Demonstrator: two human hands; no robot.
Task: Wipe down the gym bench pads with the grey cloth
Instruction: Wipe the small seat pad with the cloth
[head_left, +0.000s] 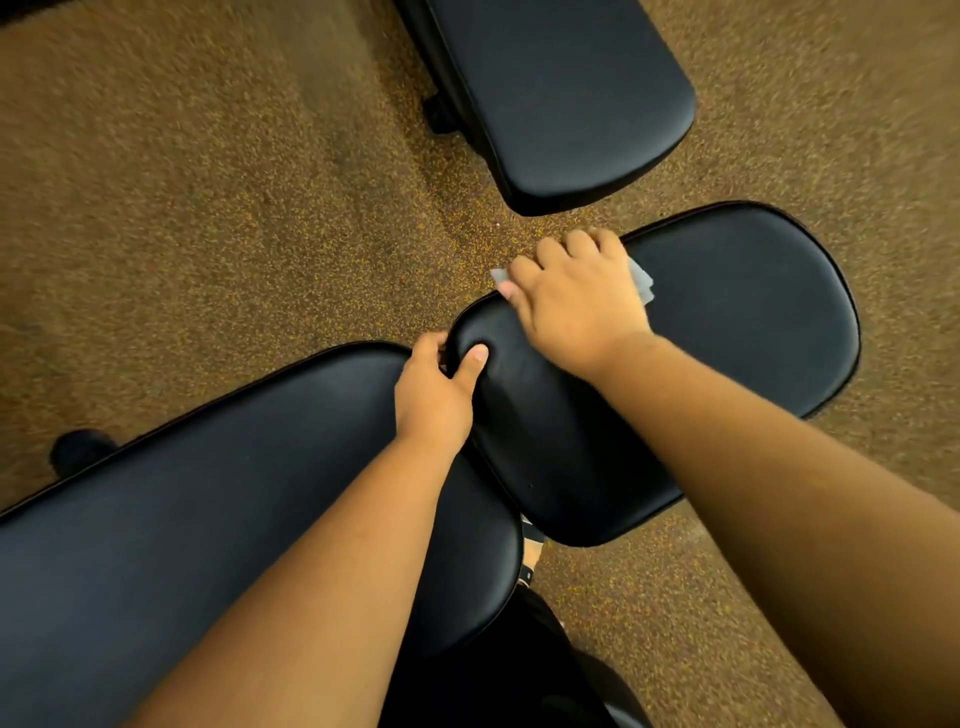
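Cloth (643, 280), grey and bunched, lay under the right hand (574, 299) at the far-left edge of the middle pad (727, 322), fingers curled over it and pressing down. That pad's long axis ran rightward from the hand, so the unwiped stretch probably lay that way. The left hand (436, 395) gripped the pad's near corner, thumb on top. Two other pads (156, 519) (561, 93) sat nearby. No writing was readable.

Two bare forearms with no sleeves, dark trousers (524, 670), strapped sandal (531, 551) on one foot
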